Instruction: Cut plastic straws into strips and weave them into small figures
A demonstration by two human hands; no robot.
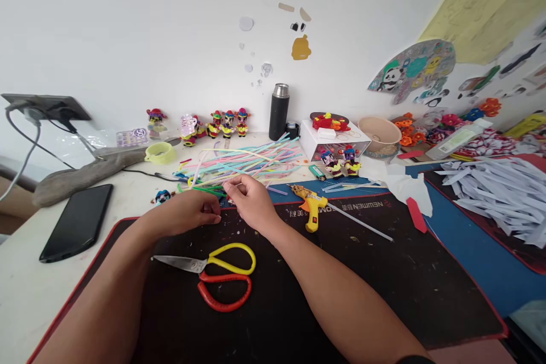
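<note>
My left hand (194, 210) is over the back edge of the black mat, its fingers curled inward. What it holds, if anything, is hidden. Beside it, the thumb and fingers of my right hand (251, 199) are pinched together on something too small to make out. Green strips (209, 189) lie just behind both hands, at the front of a loose pile of pastel strips (251, 162). Nearer to me, scissors (228, 273) with one yellow and one red handle rest on the mat, blades pointing left. To the right lies a yellow glue gun (314, 210) with a glue stick in its back.
A black phone (77, 222) and a piece of driftwood (89, 173) are at left. Small figurines (228, 124), a black thermos (280, 111) and a white box (335, 139) stand along the wall. White paper strips (499, 196) are heaped at right on the mat (384, 290) side.
</note>
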